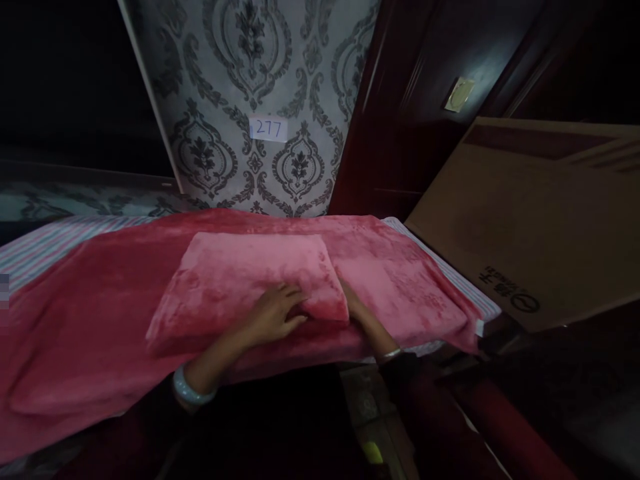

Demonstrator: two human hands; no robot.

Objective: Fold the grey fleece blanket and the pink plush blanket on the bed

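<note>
A folded pink plush blanket (240, 267) lies on top of a larger red-and-pink plush cover (115, 287). My left hand (277, 313) rests on the near part of the folded blanket, thumb apart from the fingers, beside a small raised crease. On the other side, my right hand (354, 305) is at the right edge of the folded blanket. Its fingers are hidden behind that edge, so their grip does not show. A pale bracelet circles the left wrist and a thin bangle the right.
Striped cloth (65, 237) shows under the cover at its far edges. A large cardboard box (540, 220) stands close on the right. Behind are patterned wallpaper (270, 60) with a label (269, 129) reading 277, a dark screen (75, 87) and a dark red door (400, 100).
</note>
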